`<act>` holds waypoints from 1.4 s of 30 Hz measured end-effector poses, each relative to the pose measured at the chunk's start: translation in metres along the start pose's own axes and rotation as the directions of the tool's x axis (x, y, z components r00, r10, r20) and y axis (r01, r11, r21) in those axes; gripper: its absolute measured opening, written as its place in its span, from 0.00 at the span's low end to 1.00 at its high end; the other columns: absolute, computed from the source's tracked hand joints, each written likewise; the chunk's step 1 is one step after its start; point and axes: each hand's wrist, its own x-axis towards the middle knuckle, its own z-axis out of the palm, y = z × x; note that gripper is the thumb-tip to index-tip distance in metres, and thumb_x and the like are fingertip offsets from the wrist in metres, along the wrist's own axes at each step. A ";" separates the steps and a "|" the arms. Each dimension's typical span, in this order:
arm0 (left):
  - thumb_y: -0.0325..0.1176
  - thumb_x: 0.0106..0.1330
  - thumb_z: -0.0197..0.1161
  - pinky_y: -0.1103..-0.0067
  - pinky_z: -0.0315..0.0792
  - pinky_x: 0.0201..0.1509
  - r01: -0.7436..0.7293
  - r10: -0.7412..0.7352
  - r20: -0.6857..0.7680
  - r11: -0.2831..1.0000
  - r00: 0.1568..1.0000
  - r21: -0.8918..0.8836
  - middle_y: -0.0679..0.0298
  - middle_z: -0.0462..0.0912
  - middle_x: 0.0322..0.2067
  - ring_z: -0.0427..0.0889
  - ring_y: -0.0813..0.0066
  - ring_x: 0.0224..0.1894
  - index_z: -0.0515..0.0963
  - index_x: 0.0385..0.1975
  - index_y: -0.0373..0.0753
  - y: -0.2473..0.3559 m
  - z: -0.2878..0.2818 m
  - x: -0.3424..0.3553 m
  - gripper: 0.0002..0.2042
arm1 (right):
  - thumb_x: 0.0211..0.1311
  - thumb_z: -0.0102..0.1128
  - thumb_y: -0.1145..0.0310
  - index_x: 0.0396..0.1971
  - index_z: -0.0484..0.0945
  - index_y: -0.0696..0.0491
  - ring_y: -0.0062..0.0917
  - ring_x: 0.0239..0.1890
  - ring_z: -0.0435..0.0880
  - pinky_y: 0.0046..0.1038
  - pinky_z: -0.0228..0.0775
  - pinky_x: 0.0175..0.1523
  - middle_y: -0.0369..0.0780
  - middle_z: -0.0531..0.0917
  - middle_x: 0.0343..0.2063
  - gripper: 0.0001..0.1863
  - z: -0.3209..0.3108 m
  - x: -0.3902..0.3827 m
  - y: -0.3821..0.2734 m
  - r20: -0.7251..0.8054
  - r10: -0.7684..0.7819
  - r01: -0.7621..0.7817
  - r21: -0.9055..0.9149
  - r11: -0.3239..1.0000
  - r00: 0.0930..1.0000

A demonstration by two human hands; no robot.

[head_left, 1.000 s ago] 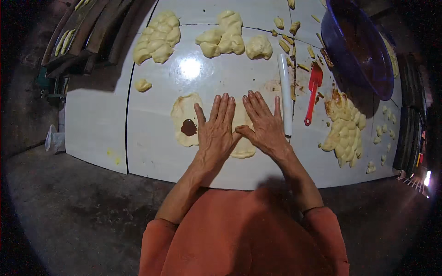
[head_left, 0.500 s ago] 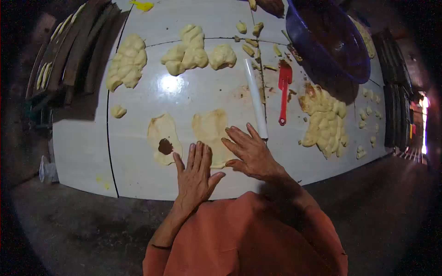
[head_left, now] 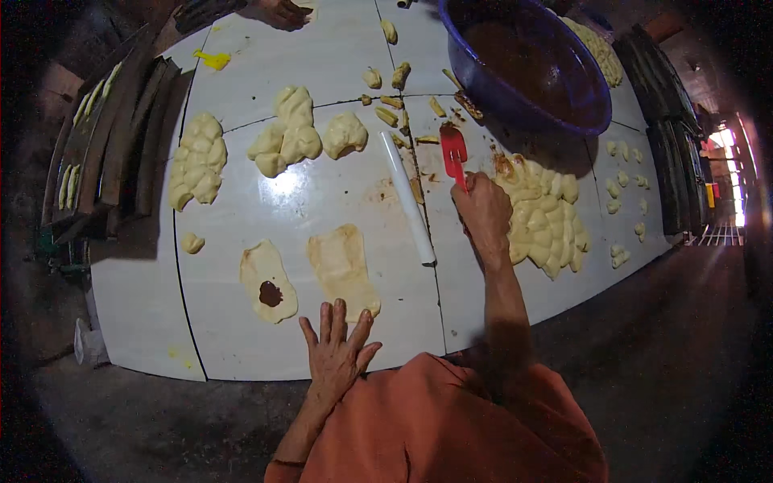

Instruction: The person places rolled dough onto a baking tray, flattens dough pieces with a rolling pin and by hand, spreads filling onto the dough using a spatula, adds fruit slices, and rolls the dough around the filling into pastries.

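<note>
My right hand point(head_left: 485, 213) is closed round the handle of a red spatula point(head_left: 454, 151), whose blade rests on the tabletop smeared with brown. Fingers spread, my left hand point(head_left: 338, 348) lies at the near end of a flattened piece of dough point(head_left: 342, 262). Left of it is another flat dough piece point(head_left: 259, 262) with a dab of dark brown filling point(head_left: 270, 294) on it. A white rolling pin point(head_left: 409, 201) lies between the flat dough and the spatula. Beside my right hand spreads a heap of small dough pieces point(head_left: 547, 221).
A big purple basin point(head_left: 592, 127) with brown contents stands at the far right. Dough lumps point(head_left: 294, 137) and scraps point(head_left: 386, 117) lie across the white table point(head_left: 322, 205). Dark stacked trays point(head_left: 137, 121) flank the left side. Another person's hand point(head_left: 282, 12) shows at the far edge.
My right hand has left the flat dough, moved right and away, and taken hold of the red spatula. My left hand stays near the dough, its fingers more spread. The view has shifted.
</note>
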 end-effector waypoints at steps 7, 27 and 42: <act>0.56 0.67 0.66 0.30 0.37 0.72 -0.019 0.016 -0.115 1.000 0.993 -0.022 0.47 0.57 0.76 0.50 0.44 0.79 0.67 0.73 0.54 0.000 0.006 0.003 0.35 | 0.70 0.57 0.66 0.56 0.74 0.52 0.43 0.33 0.88 0.43 0.77 0.43 0.48 0.87 0.30 0.17 0.011 -0.005 0.032 0.106 0.170 -0.198 0.398 0.896 0.980; 0.34 0.64 0.69 0.61 0.68 0.50 -0.166 0.110 -0.369 0.978 0.923 -0.124 0.58 0.81 0.45 0.81 0.62 0.43 0.83 0.42 0.44 0.051 -0.036 0.182 0.09 | 0.76 0.49 0.65 0.61 0.76 0.51 0.55 0.41 0.87 0.53 0.77 0.45 0.56 0.87 0.35 0.18 -0.001 0.019 0.018 -0.046 0.035 -0.028 0.160 0.987 0.998; 0.34 0.60 0.75 0.65 0.64 0.57 -0.048 0.021 -0.441 0.997 0.897 -0.052 0.50 0.74 0.65 0.77 0.62 0.59 0.81 0.58 0.47 0.012 -0.055 0.099 0.24 | 0.76 0.53 0.64 0.66 0.72 0.51 0.54 0.42 0.86 0.51 0.78 0.46 0.57 0.86 0.39 0.22 0.002 -0.045 0.032 0.108 0.206 -0.226 0.236 0.945 0.973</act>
